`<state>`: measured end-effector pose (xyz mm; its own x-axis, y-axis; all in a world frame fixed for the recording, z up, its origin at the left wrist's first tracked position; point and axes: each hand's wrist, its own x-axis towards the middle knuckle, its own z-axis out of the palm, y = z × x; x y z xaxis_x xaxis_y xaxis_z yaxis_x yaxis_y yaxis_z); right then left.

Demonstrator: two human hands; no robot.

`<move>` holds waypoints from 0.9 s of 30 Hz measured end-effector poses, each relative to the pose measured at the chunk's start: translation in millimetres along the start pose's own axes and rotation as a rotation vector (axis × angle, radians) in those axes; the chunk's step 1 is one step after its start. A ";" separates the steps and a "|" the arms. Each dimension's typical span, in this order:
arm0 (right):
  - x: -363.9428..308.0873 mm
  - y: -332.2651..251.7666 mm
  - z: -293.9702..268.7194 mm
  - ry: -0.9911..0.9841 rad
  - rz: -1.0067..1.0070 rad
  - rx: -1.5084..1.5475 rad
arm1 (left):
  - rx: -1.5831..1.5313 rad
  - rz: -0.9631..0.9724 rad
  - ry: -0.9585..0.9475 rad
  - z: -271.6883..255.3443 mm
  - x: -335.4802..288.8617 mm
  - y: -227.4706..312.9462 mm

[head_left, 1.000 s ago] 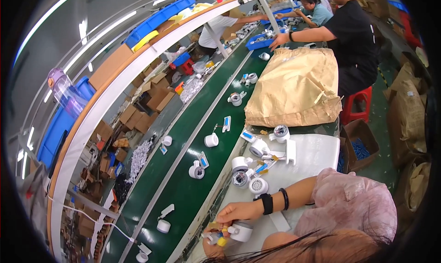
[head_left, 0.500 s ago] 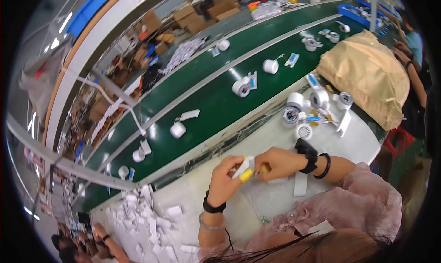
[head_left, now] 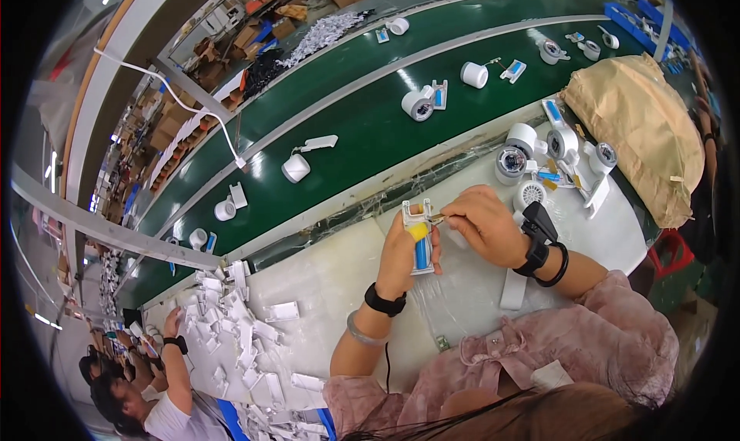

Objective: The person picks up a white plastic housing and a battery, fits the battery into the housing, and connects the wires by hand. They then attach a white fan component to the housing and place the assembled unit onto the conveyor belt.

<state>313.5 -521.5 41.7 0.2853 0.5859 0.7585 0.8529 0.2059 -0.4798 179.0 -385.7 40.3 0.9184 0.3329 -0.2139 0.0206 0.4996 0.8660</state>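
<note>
My left hand (head_left: 400, 254) grips a slim white plastic handle shell (head_left: 405, 209) with its open side up. Inside the shell lies a blue cylindrical battery (head_left: 421, 254). A bright yellow patch (head_left: 418, 231) sits at the left thumb's tip; whether it is a finger cover or a part, I cannot tell. At the shell's right edge, my right hand (head_left: 484, 223) pinches with thumb and forefinger; what lies between the fingertips is too small to make out. Right of that hand, several white fan heads with wired handle shells (head_left: 563, 143) are grouped on the white table (head_left: 339, 287).
A green conveyor belt (head_left: 354, 152) carrying spaced fan units (head_left: 418, 105) runs beyond the table. White shells (head_left: 245, 333) are heaped at left, near a co-worker's arm (head_left: 178, 364). A tan sack (head_left: 640, 132) is at right. A white cover piece (head_left: 513, 289) lies near my right wrist.
The shell in my left hand has turned, so its open side and blue battery now show. My right hand has moved slightly away from it. The head view has shifted.
</note>
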 end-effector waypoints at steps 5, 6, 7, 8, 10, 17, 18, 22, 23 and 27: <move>-7.5 3.8 1.2 -0.005 -0.086 0.088 | 0.205 0.182 -0.065 8.6 -7.0 -4.3; -7.3 3.3 1.2 -0.002 -0.115 0.094 | 0.205 0.182 -0.065 10.9 -8.9 -3.8; -7.2 3.0 1.2 0.000 -0.145 0.101 | 0.253 0.218 -0.063 13.9 -10.9 -2.6; -7.8 3.0 1.2 0.000 -0.146 0.102 | 0.302 0.253 -0.062 16.2 -12.4 -2.1; -8.7 3.7 0.7 0.019 -0.149 0.099 | 0.311 0.271 -0.063 18.9 -13.3 -2.8; -7.9 4.3 -0.4 0.083 -0.185 0.055 | 0.431 0.313 -0.053 21.0 -18.5 -6.8; -8.1 4.9 -0.4 0.082 -0.198 0.055 | 0.428 0.314 -0.056 21.5 -18.8 -7.1; -8.1 7.2 -0.1 0.092 -0.223 0.061 | 0.495 0.315 -0.032 22.6 -19.9 -7.1; -7.9 7.5 0.1 0.093 -0.224 0.061 | 0.493 0.315 -0.026 22.6 -19.6 -7.3; -9.7 9.3 0.7 0.079 -0.219 0.087 | 0.486 0.319 -0.027 21.1 -19.0 -9.3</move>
<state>318.4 -524.7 29.6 0.1337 0.4572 0.8793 0.8585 0.3898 -0.3332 169.8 -413.5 45.9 0.9186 0.3830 0.0974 -0.0854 -0.0484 0.9952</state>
